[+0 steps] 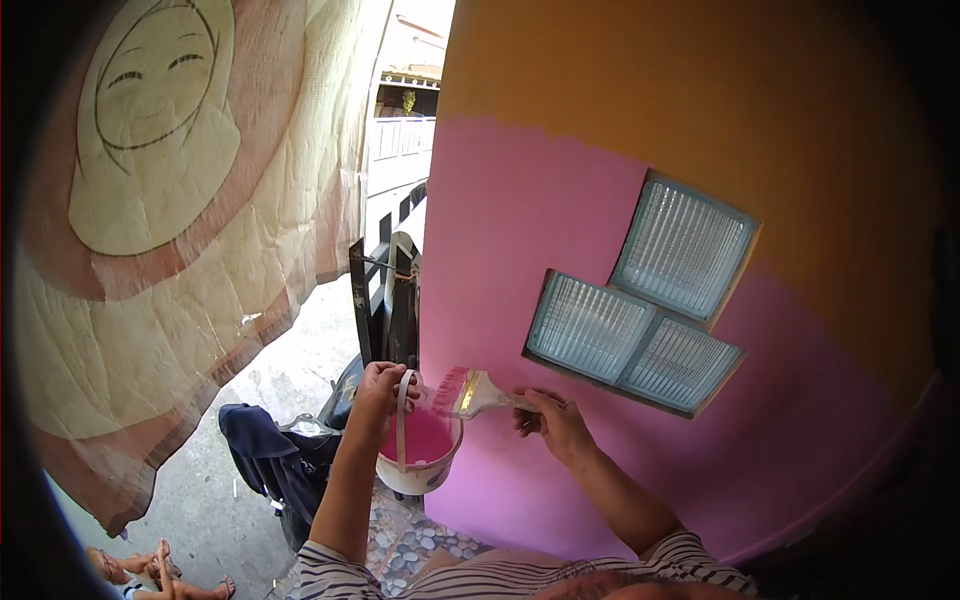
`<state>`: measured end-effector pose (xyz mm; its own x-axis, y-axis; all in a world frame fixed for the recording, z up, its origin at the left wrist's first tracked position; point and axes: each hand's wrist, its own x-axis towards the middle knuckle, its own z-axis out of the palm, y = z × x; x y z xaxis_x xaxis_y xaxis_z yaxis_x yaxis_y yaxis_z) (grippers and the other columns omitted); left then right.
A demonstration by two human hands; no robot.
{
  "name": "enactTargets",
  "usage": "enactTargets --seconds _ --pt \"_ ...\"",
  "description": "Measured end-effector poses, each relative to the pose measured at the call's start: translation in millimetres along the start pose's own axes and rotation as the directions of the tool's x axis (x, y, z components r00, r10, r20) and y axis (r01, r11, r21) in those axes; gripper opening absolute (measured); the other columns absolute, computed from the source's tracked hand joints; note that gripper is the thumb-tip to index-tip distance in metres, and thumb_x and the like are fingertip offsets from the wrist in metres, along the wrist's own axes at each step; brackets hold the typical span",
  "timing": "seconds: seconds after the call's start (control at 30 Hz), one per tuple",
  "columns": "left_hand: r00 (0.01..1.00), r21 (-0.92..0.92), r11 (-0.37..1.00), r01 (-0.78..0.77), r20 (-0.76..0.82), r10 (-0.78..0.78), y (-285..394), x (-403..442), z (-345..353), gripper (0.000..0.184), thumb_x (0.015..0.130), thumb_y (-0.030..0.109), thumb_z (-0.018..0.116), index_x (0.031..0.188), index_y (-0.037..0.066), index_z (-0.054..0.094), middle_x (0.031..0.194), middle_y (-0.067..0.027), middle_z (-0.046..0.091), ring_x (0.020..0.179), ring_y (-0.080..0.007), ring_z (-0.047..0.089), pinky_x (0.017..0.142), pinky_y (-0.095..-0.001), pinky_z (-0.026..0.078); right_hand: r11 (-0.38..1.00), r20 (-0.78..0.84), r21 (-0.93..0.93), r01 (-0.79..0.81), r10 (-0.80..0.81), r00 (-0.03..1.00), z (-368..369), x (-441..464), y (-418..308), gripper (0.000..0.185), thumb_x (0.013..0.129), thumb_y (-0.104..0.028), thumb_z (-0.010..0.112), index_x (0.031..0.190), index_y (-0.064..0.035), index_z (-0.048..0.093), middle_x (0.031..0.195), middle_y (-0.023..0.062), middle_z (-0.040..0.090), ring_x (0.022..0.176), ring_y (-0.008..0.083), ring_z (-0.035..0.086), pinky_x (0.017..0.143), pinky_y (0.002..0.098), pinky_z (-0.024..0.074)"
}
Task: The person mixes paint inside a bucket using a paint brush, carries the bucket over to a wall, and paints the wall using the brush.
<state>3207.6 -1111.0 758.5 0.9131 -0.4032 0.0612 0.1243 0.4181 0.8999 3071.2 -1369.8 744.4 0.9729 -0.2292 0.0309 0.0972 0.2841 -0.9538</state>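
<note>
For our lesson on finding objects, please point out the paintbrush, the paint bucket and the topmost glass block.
Paintbrush (483, 394), head view: the wide, pale end of its handle.
Paint bucket (418, 478), head view: its outer wall, below the rim.
Topmost glass block (685, 246), head view: the middle of its ribbed pane.

Your right hand (552, 415) hides the end of the brush handle (492, 397). Below your left hand (385, 383), your forearm (348, 485) partly covers a dark bundle (262, 445); farther left, the view's lower edge cuts off another person (178, 586).
</note>
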Motion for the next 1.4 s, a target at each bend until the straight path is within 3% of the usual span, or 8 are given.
enactTargets --seconds 0.37,0.73,0.87,0.97,1.03,1.17,1.23,1.4 --pt "0.996 -0.051 0.998 -0.032 -0.081 0.028 -30 -26 -30 0.025 0.094 0.019 0.057 0.106 0.001 0.045 0.087 -0.0113 0.06 0.07 -0.0146 0.062 0.057 -0.0252 0.05 0.871 0.054 0.023 0.492 -0.492 0.869 50 24 -148 0.038 0.098 -0.024 0.053 0.124 0.0027 0.053 0.092 0.0126 0.066 0.078 0.0205 0.067 0.073 0.0348 0.0576" --pt "0.99 -0.104 0.995 0.005 -0.138 -0.019 -35 -43 -119 0.026 0.093 0.019 0.059 0.105 0.0 0.046 0.09 -0.0121 0.06 0.072 -0.015 0.063 0.057 -0.026 0.051 0.412 -0.023 -0.008 0.911 -0.911 0.411 237 150 -307 0.031 0.098 -0.014 0.047 0.116 0.0101 0.054 0.093 0.0176 0.063 0.087 0.0256 0.068 0.082 0.0381 0.0597" --pt "0.987 -0.108 0.994 0.024 -0.157 -0.041 -40 -47 -134 0.025 0.093 0.018 0.059 0.105 0.0 0.046 0.09 -0.012 0.061 0.072 -0.0155 0.063 0.057 -0.0264 0.051 0.291 0.006 -0.045 0.956 -0.956 0.292 290 206 -343 0.03 0.097 -0.012 0.044 0.114 0.0122 0.051 0.096 0.0209 0.063 0.077 0.0278 0.069 0.071 0.0364 0.0622" --pt "0.984 -0.114 0.993 0.028 -0.174 -0.048 -43 -51 -145 0.024 0.092 0.017 0.058 0.105 0.0 0.046 0.09 -0.0121 0.061 0.072 -0.0158 0.063 0.057 -0.0266 0.051 0.275 -0.034 -0.07 0.959 -0.961 0.273 320 237 -358 0.035 0.101 -0.026 0.047 0.116 0.0039 0.057 0.093 0.0161 0.064 0.076 0.0194 0.067 0.062 0.0288 0.0576" --pt "0.98 -0.132 0.991 0.033 -0.189 -0.057 -46 -53 -154 0.023 0.092 0.016 0.058 0.104 0.0 0.046 0.089 -0.0126 0.061 0.07 -0.0162 0.063 0.055 -0.0267 0.051 0.089 -0.023 -0.168 0.982 -0.996 0.086 330 262 -365 0.036 0.102 -0.026 0.044 0.106 0.0068 0.059 0.087 0.0141 0.065 0.074 0.0197 0.067 0.061 0.0296 0.0577" --pt "0.978 -0.151 0.988 0.023 -0.2 -0.054 -50 -54 -165 0.023 0.092 0.016 0.058 0.103 0.0 0.046 0.089 -0.0128 0.061 0.07 -0.0163 0.063 0.055 -0.0264 0.051 -0.026 -0.184 -0.08 0.996 -0.982 -0.041 359 277 -361 0.034 0.102 -0.022 0.043 0.098 0.0068 0.06 0.074 0.013 0.064 0.062 0.022 0.066 0.056 0.0309 0.0564" --pt "0.973 -0.135 0.99 0.025 -0.224 -0.055 -52 -55 -166 0.022 0.092 0.016 0.058 0.102 0.0 0.047 0.087 -0.0128 0.061 0.068 -0.0163 0.062 0.055 -0.0264 0.051 0.011 -0.152 -0.46 0.888 -0.986 -0.066 363 269 -355 0.034 0.101 -0.023 0.042 0.093 0.0055 0.059 0.064 0.0132 0.062 0.055 0.0256 0.064 0.052 0.0332 0.0546" --pt "0.967 -0.128 0.992 0.024 -0.247 -0.055 -56 -57 -162 0.022 0.091 0.015 0.059 0.101 0.0 0.047 0.083 -0.0124 0.061 0.065 -0.0164 0.062 0.053 -0.0264 0.051 0.026 -0.176 -0.617 0.787 -0.979 -0.105 365 303 -371 0.036 0.1 -0.025 0.042 0.091 0.0064 0.057 0.061 0.0162 0.061 0.053 0.0286 0.064 0.051 0.0362 0.0539"
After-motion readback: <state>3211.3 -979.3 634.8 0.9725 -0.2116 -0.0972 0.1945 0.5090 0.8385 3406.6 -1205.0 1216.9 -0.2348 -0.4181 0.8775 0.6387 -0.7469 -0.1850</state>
